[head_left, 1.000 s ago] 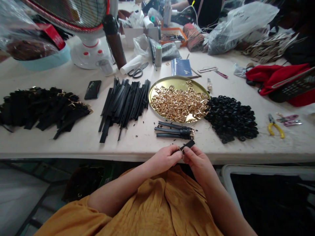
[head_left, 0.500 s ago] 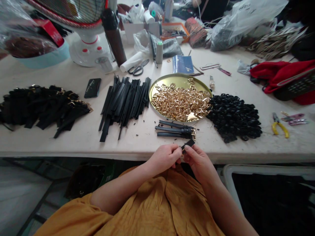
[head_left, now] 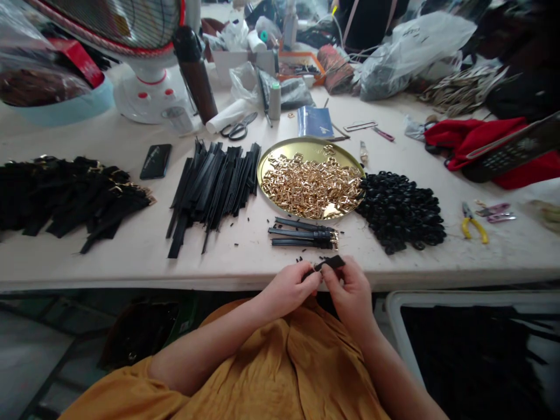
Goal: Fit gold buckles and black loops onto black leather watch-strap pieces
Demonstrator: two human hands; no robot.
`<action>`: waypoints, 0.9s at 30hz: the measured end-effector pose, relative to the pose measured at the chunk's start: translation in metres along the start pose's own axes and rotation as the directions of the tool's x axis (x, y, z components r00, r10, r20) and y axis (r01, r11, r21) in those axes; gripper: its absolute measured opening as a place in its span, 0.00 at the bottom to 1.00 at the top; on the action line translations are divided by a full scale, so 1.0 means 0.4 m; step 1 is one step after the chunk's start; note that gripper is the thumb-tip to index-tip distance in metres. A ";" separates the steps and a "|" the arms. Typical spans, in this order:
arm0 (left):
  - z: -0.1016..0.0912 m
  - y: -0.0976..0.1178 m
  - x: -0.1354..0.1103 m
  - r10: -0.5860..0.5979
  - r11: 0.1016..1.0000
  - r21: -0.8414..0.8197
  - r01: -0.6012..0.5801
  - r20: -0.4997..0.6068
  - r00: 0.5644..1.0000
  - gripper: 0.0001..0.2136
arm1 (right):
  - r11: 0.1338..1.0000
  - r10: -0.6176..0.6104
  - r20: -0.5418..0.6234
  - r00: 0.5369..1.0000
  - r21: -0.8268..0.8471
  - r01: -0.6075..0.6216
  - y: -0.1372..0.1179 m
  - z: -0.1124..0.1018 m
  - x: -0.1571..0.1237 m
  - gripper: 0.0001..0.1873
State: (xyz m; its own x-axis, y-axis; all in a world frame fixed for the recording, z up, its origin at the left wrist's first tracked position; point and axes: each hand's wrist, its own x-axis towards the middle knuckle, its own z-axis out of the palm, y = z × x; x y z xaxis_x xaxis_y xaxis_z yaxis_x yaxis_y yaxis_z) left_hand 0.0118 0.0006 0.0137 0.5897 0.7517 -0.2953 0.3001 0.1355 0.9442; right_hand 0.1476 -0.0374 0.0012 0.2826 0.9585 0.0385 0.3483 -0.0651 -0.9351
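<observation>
A: Hands?
B: Both pinching, little gap. Left hand (head_left: 298, 288) is curled, thumb and fingers on the left part of a short, flat black strip (head_left: 334, 262). Right hand (head_left: 352, 289) grips it farther right, thumb on the near side; strip end shows above the thumb.
A: Strip location?
B: At the near edge of the off-white covered worktop (head_left: 245, 262), in front of the lap. Can't tell if a buckle is on it; fingers cover that part.
A: Done so far?
B: Just beyond the hands: a small group of flat black strips with gold metal buckles at their right ends (head_left: 297, 233). I'd call those done. Far left, a big heap of black strips with gold hardware (head_left: 74, 198); probably done too, can't be sure.
A: Left?
B: The one in hand looks unfinished. Beyond the small group, a round gold-coloured tray (head_left: 301, 146) carries a pile of loose gold metal buckles (head_left: 310, 189). Left of it, a stack of long black strips (head_left: 214, 186); right, a heap of small black loops (head_left: 402, 213). Plenty of stock, so I'd guess much remains.
</observation>
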 end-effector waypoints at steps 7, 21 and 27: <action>-0.011 0.013 0.023 0.090 0.994 0.072 -0.086 -0.052 0.995 0.10 | 0.985 -0.142 0.003 0.990 -0.097 0.142 -0.009 -0.007 0.025 0.08; -0.035 0.041 0.063 0.049 0.998 0.046 -0.050 0.038 0.998 0.16 | 0.972 -0.232 -0.032 0.972 -0.058 0.230 0.002 -0.024 0.057 0.04; -0.025 0.050 0.074 0.009 0.999 0.031 -0.009 -0.017 1.000 0.10 | 0.998 -0.029 -0.043 0.999 0.058 0.031 0.016 -0.019 0.075 0.06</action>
State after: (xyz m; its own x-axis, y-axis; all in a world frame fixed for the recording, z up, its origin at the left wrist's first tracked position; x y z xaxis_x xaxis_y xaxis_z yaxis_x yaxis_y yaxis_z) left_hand 0.0276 0.0320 0.0252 0.5797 0.7637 -0.2840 0.3179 0.1089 0.9419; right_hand 0.1653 -0.0113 -0.0010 0.3103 0.9473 0.0802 0.3045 -0.0191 -0.9523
